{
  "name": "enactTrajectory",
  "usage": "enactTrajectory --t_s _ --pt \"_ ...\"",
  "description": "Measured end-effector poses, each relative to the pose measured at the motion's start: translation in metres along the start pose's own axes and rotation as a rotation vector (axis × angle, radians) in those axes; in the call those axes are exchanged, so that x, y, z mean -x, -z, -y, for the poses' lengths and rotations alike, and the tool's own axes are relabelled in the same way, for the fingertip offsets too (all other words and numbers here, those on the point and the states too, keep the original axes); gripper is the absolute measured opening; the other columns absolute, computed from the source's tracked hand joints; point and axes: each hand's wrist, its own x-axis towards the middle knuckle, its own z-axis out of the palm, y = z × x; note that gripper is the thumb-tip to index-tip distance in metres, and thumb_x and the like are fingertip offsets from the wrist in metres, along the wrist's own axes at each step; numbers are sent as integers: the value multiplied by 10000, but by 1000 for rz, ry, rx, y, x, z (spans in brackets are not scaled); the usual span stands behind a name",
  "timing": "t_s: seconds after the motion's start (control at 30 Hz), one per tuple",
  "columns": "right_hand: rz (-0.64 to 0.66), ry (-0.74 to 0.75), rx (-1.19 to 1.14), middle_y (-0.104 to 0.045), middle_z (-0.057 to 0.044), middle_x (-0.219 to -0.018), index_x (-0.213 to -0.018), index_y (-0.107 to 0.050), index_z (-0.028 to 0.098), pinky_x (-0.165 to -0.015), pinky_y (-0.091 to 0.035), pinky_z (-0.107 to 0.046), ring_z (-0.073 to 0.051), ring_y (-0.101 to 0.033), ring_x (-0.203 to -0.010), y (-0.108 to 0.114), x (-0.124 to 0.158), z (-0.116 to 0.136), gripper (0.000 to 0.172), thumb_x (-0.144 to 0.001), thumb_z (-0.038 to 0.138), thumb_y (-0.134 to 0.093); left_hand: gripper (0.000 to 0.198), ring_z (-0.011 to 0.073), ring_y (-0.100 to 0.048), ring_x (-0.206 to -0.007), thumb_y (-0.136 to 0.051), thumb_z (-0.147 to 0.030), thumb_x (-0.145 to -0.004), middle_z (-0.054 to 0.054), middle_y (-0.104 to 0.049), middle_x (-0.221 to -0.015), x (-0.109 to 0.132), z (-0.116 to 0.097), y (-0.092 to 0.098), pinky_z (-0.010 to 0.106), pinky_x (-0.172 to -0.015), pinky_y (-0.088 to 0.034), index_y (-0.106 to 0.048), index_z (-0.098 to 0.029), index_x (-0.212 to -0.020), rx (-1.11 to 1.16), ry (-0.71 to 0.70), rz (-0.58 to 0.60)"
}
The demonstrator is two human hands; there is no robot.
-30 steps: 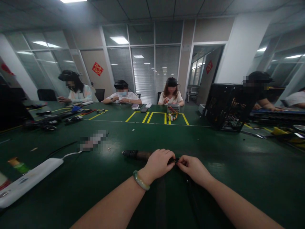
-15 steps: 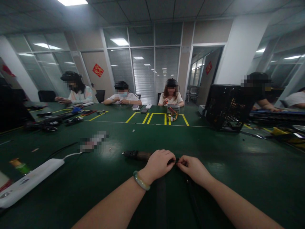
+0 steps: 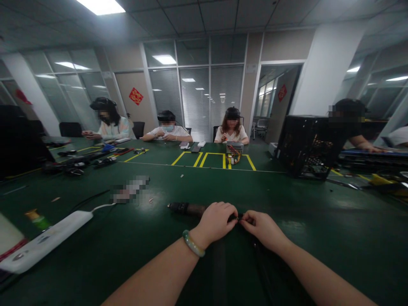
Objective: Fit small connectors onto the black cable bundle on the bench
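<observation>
A dark, rod-shaped tool with a black ribbed nose and brownish body, perhaps an electric screwdriver (image 3: 189, 209), lies across the green table in front of me. My left hand (image 3: 218, 221), with a jade-coloured bangle on the wrist, is closed over its rear end. Close against it, my right hand (image 3: 259, 225) pinches a small dark piece at that end between thumb and fingertips; the fingers hide most of it. Below the right hand a black cable (image 3: 263, 263) runs toward me over the tabletop.
A white power strip (image 3: 54, 240) lies at left, beside a green spool (image 3: 38, 221). Dark cables and parts (image 3: 76, 163) are spread farther back. A black computer case (image 3: 306, 146) stands at back right. Co-workers sit across the table, one near a power supply (image 3: 235, 148).
The view has shifted slightly, so everything appears a little farther right. Both hands keep nearly the same closed pose at the tool's rear end.
</observation>
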Motion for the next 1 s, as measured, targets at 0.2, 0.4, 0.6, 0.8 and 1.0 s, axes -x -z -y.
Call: enactTrajectory --t_s 0.2,0.4,0.6,0.8,1.0 --pt "20 -14 6 -709 -6 -800 -890 -672 213 -580 -414 -234 -168 -642 -693 1 -1 1 180 -890 343 -547 123 171 -556 -913 -622 -301 -859 -14 -620 -963 0 2 -1 319 -803 -397 -591 -225 -949 -16 7 19" --pt "6 8 10 -701 -3 -772 -868 -671 212 -568 -396 -236 -169 -629 -675 1 0 5 177 -879 339 -548 74 174 -558 -909 -597 -269 -872 -8 -623 -960 -1 3 -3 320 -808 -398 -609 -233 -935 -8 1 21" --pt "-22 23 24 -684 2 -721 -815 -663 203 -561 -375 -232 -161 -611 -651 1 0 6 186 -868 343 -553 119 184 -558 -926 -593 -228 -855 1 -624 -972 -1 0 -2 324 -829 -401 -610 -235 -973 -18 -10 15" --pt "-3 9 14 -698 -10 -783 -846 -672 201 -579 -389 -236 -170 -618 -689 1 1 6 192 -875 351 -555 123 186 -556 -907 -625 -280 -840 0 -621 -951 1 -1 1 329 -812 -401 -598 -220 -943 -17 20 12" --pt "4 27 -18 -697 -2 -794 -870 -671 215 -596 -407 -237 -170 -628 -705 1 1 4 176 -888 340 -547 100 179 -555 -928 -595 -253 -860 -6 -615 -972 0 -1 2 319 -814 -400 -617 -242 -957 -35 -12 35"
